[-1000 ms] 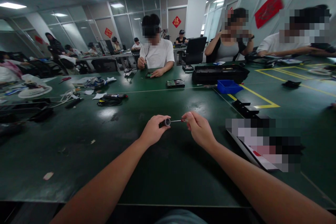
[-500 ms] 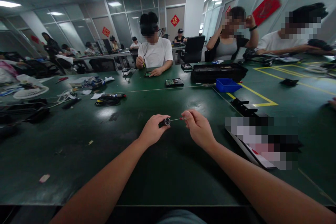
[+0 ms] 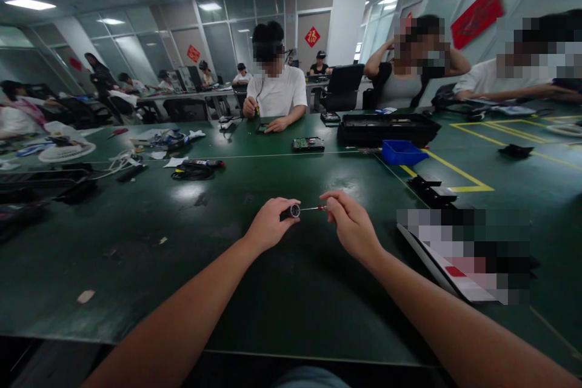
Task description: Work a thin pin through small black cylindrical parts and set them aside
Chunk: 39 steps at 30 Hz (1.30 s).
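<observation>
A green table stretches across the view. Toward its far side lies a long black case, with a blue bin just in front. Over the table's nearer part, the left hand's fingers are clamped on a black cylinder. The right hand's fingers pinch a screwdriver, its thin shaft pointing at the cylinder's round end; whether they touch, I cannot tell.
</observation>
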{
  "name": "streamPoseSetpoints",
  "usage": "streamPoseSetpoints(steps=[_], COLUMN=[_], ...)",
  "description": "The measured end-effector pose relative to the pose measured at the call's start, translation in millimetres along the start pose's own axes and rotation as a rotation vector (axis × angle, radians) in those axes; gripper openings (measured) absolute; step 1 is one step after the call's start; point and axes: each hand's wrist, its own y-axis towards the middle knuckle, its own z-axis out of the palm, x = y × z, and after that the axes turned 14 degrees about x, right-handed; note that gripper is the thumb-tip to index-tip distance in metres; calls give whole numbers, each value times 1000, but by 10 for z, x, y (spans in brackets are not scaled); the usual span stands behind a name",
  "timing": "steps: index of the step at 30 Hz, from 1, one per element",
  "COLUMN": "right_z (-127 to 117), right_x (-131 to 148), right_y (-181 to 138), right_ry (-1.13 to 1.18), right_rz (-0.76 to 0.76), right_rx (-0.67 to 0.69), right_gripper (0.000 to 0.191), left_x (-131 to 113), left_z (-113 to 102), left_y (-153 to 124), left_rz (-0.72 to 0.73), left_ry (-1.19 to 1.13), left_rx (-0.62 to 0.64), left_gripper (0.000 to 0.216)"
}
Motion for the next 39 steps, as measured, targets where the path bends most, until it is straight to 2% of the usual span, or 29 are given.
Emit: streamPoseSetpoints(steps=[4,6,10,18,22,25,28,32,39], right_z=[15,25,55,137,109,87,89,98,76], right_x=[-16,-44,-129,-230,-255,-279,-291,-295,-244], right_y=[6,21,73,137,163,176,173,160,102], right_ry=[34,119,285,599,740,801,773,627,316], right_rz=[30,19,-17,46,116,176,173,139,36], right_rx=[-38,-86,-127,-171,-134,-118,-176,-236,-192], right_gripper=[29,24,26,31,28,25,21,23,27], left_x=[-19,-25,-33,-25,0,27,54,65,61], left_z=[-14,-15,-3,7,-25,-24,3,23,23], left_y=[-5,-8,-2,58,68,64,58,52,53], left_rz=[-5,-5,-6,33,95,62,31,32,29], left_ry=[2,2,3,-64,27,149,174,149,160], left_rx=[21,30,26,-44,-50,-12,31,38,47], left_gripper=[34,34,35,35,34,35,37,38,41])
